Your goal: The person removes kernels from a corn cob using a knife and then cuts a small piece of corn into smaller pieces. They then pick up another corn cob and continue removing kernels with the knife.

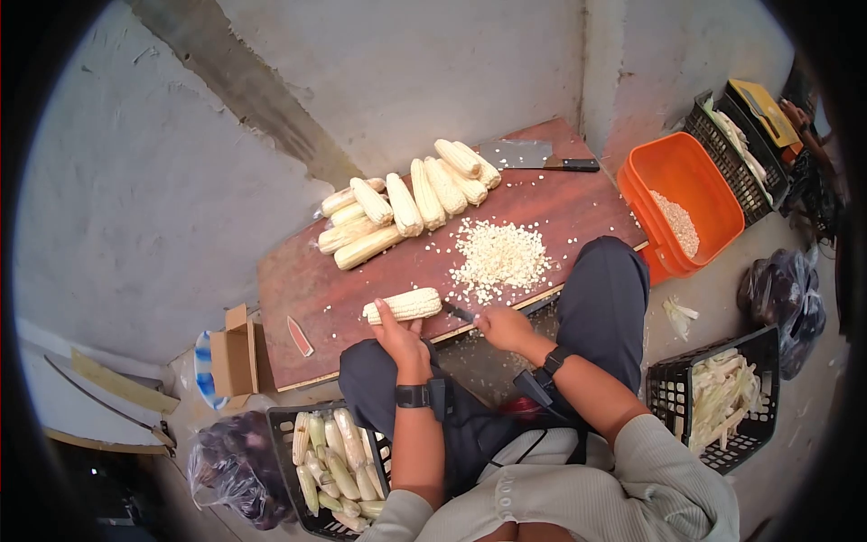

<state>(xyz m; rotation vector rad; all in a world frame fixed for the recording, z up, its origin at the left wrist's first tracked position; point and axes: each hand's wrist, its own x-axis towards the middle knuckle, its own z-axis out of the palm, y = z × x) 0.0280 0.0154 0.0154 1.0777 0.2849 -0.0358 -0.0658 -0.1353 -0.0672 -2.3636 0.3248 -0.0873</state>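
Observation:
My left hand [400, 339] is wrapped round a pale corn cob [411, 305] above the front edge of the red-brown board [397, 262]. My right hand [503, 327] is closed on a small knife [459, 312], whose blade points left at the cob's right end. Beyond my hands lies a pile of loose kernels [499, 257]. Several peeled cobs [405, 206] are stacked along the far side of the board. A cleaver [533, 157] with a black handle rests at the far right of the board, and a small reddish blade [300, 337] at its left.
An orange bin [691, 185] holding kernels stands right of the board. Black crates hold unpeeled cobs [339, 452] at lower left and husks [722, 388] at lower right. Plastic bags [239, 470] and a cardboard box [237, 352] are at left. A wall [433, 72] rises behind.

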